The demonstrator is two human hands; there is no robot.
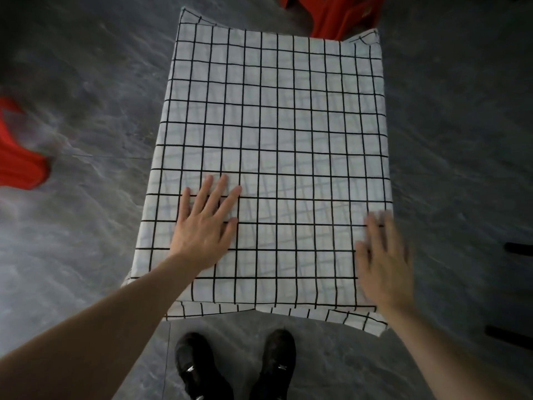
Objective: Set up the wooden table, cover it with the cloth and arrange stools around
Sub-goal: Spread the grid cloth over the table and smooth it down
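Observation:
A white cloth with a black grid lies spread over the whole table, hanging a little over every edge; the wooden top underneath is hidden. My left hand rests flat on the cloth near the front left, fingers spread. My right hand is blurred at the cloth's front right edge, fingers apart, holding nothing. A red stool stands just beyond the table's far edge. Part of another red stool shows at the left border.
The grey marbled floor surrounds the table on both sides. My black shoes stand close to the table's near edge. Two dark bars poke in from the right border.

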